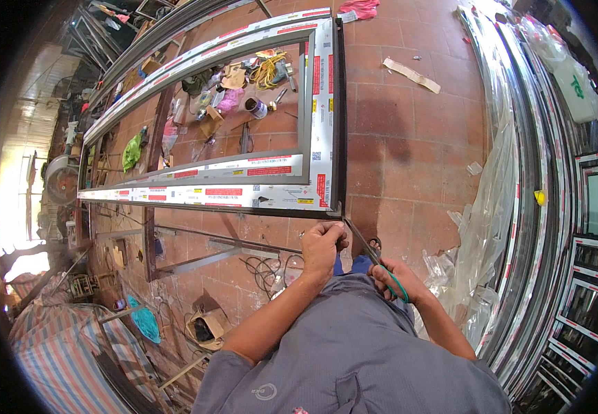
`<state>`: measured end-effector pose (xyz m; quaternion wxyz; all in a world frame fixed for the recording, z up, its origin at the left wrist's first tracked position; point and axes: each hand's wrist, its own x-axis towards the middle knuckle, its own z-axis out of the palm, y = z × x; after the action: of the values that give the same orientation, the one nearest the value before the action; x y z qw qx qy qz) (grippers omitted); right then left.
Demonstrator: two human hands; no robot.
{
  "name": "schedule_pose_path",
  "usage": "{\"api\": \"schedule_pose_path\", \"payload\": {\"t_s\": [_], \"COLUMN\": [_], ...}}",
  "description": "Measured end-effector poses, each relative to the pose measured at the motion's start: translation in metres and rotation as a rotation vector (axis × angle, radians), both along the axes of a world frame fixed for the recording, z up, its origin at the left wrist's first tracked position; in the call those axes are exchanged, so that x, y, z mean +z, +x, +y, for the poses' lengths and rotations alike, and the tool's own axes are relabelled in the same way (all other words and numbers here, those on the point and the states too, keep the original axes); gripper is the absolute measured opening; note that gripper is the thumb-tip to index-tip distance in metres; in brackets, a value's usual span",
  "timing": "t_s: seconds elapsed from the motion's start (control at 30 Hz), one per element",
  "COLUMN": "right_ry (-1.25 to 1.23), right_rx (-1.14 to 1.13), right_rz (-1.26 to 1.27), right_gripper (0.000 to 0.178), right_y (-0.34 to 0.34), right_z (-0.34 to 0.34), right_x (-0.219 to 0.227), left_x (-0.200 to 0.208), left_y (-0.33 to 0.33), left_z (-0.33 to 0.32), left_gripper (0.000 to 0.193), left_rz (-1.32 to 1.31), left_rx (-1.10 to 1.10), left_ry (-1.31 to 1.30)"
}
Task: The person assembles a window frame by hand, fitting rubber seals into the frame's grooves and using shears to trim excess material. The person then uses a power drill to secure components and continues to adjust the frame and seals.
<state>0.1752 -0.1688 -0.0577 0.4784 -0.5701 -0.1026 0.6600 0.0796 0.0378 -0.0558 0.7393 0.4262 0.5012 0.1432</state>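
A long window or door frame (322,103), covered in white and red protective film, lies raised in front of me. A black strip (341,117) runs along its outer edge. My right hand (399,279) is closed around scissors (364,247) with green handles, the blades pointing up to the frame's near right corner. Just below that corner, my left hand (323,245) is closed, fingertips pinched beside the blade tips. What those fingers pinch is hidden.
Long film-wrapped profiles (513,138) and clear plastic sheeting (478,276) lie along the right. Through the frame show a paint can (255,107) and a yellow cord (269,71) on the tiled floor. A black cable (266,274), an open cardboard box (209,328) and a striped tarp (71,345) lie at left.
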Motion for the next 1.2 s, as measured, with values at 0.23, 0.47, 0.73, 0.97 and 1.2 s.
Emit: {"api": "schedule_pose_path", "payload": {"t_s": [0.23,0.47,0.73,0.97,1.2], "right_ry": [-0.023,-0.006,0.0,-0.002,0.03], "right_rx": [0.041,0.048,0.057,0.074,0.031], "right_rz": [0.006,-0.035,-0.03,-0.031,0.087], "right_gripper": [0.049,0.057,0.066,0.066,0.064], "right_y": [0.009,0.008,0.01,0.008,0.008], "right_z": [-0.003,0.003,0.011,0.011,0.007], "right_x": [0.003,0.006,0.008,0.011,-0.002], "left_x": [0.001,-0.001,0.005,0.005,0.012], "left_y": [0.001,0.0,0.003,0.0,0.002], "left_z": [-0.004,-0.006,-0.009,-0.005,0.006], "left_gripper": [0.01,0.01,0.012,0.012,0.009], "left_rz": [-0.053,-0.054,-0.013,-0.063,-0.043], "left_rx": [0.026,0.047,0.024,0.015,0.033], "left_ry": [0.001,0.02,0.105,0.031,-0.176]}}
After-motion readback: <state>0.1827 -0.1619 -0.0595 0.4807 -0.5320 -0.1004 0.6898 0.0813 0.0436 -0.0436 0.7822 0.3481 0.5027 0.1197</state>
